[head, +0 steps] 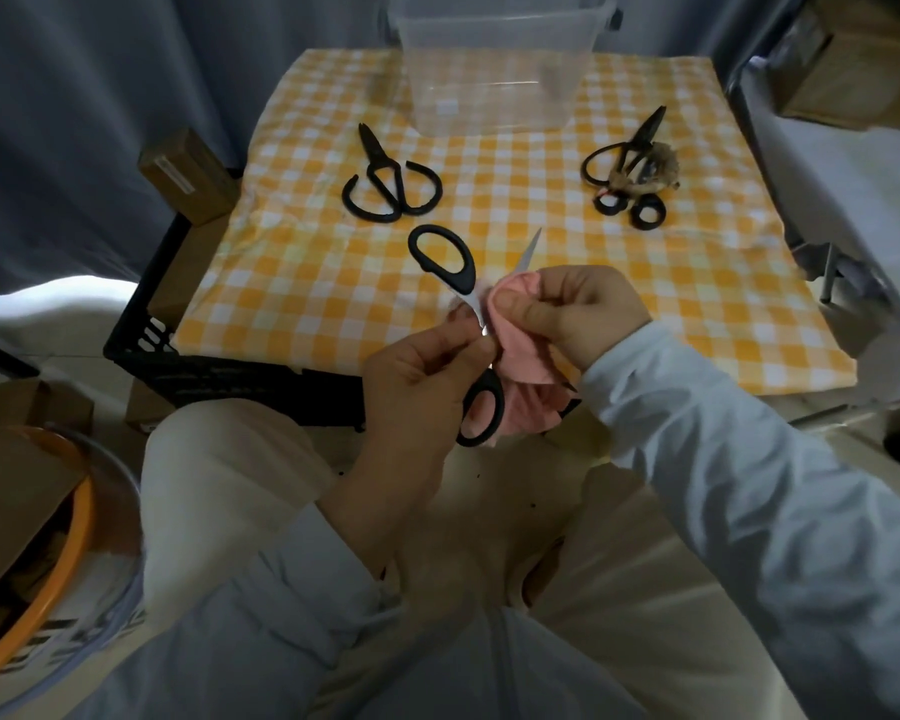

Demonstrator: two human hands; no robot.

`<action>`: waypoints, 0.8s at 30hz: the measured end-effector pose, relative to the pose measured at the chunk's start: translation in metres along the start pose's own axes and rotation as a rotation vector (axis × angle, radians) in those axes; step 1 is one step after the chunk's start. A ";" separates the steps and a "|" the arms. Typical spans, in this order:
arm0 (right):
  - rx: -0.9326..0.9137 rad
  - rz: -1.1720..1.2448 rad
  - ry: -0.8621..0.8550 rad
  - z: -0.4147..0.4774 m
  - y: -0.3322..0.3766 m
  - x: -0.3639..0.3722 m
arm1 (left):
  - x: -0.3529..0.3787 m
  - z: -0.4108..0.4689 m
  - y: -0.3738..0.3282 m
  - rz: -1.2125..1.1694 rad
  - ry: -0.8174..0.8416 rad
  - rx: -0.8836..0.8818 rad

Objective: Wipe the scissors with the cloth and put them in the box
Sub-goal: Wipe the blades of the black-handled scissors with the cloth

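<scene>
The task is judged to be at an early stage: nothing can be made out inside the clear box (494,80), which is set at 12 o'clock on the table. One pair of scissors (468,275) is held spread open over the 6 o'clock edge. It is pinched near the pivot by the curled fingers of the left hand (422,376), while one blade is wrapped in the pink cloth (520,350), which is gripped by the right hand (583,309). Black iron scissors (385,184) at 10 o'clock and further scissors (624,163), tangled with a frayed bundle at 2 o'clock, are left to be wiped. The table is covered by a yellow checked tablecloth (307,283). Grey curtains (100,96) are hung behind, and cardboard cartons (188,174) are stacked at 9 o'clock.
</scene>
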State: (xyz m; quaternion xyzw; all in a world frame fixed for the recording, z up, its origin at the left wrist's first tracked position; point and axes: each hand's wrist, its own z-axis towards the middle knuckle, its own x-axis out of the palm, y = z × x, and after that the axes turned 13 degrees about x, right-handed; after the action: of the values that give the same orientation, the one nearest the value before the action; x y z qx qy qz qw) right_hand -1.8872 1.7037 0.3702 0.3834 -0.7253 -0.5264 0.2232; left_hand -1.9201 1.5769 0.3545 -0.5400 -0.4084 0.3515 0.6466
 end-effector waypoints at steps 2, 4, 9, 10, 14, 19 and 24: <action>0.004 0.114 -0.018 0.008 0.006 -0.004 | 0.001 0.000 0.001 0.013 0.011 0.000; 0.025 0.220 -0.074 0.021 0.011 -0.012 | 0.001 -0.004 0.002 0.019 0.024 0.002; 0.094 0.138 -0.002 0.005 0.001 -0.003 | -0.001 -0.001 0.003 -0.011 -0.034 -0.038; 0.100 0.141 0.012 0.003 -0.001 -0.001 | -0.001 0.001 0.002 -0.002 -0.032 -0.024; 0.083 0.287 -0.014 0.012 0.007 -0.002 | -0.002 0.000 -0.001 0.012 -0.001 -0.001; 0.084 0.277 -0.100 0.025 0.010 -0.007 | -0.004 -0.003 0.001 -0.002 0.019 -0.014; 0.121 0.228 -0.152 0.033 0.007 -0.009 | -0.008 -0.002 0.001 -0.006 0.048 -0.003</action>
State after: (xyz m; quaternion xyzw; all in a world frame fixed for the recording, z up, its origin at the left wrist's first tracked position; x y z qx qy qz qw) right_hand -1.9081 1.7315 0.3660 0.2704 -0.8092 -0.4807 0.2023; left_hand -1.9219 1.5690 0.3517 -0.5482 -0.3950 0.3360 0.6562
